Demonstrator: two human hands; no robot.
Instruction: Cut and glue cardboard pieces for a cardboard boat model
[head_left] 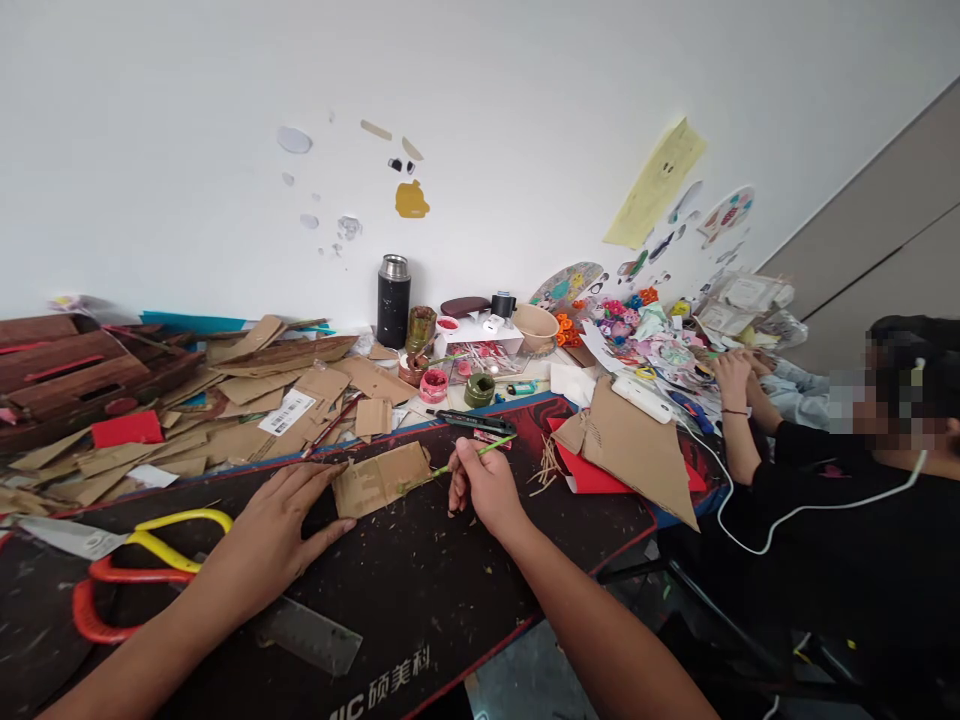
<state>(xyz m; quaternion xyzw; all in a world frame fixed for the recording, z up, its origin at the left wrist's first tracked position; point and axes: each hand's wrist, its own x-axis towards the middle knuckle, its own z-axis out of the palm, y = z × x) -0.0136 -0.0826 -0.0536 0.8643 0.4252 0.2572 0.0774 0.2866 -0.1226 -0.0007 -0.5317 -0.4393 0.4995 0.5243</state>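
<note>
A small folded piece of cardboard (pixel 381 480) lies on the dark desk mat in front of me. My left hand (pixel 289 520) steadies its left end, with the thumb at the near corner and the fingers at the far one. In a pinch, my right hand (pixel 484 485) holds a thin green paintbrush (pixel 491 446), whose tip reaches the right part of the cardboard. Beyond it stand an open pot of green paint (pixel 480 390) and a pink paint pot (pixel 433 385). A black utility knife (pixel 472 422) rests in front of these pots.
Scissors with yellow and red handles (pixel 169 575) and a clear ruler (pixel 311 635) lie near my left forearm. Cardboard scraps (pixel 225 430) heap at the left. A black flask (pixel 394 305) stands by the wall. Another person (pixel 847 480) works at the right; a white cable (pixel 780 530) hangs there.
</note>
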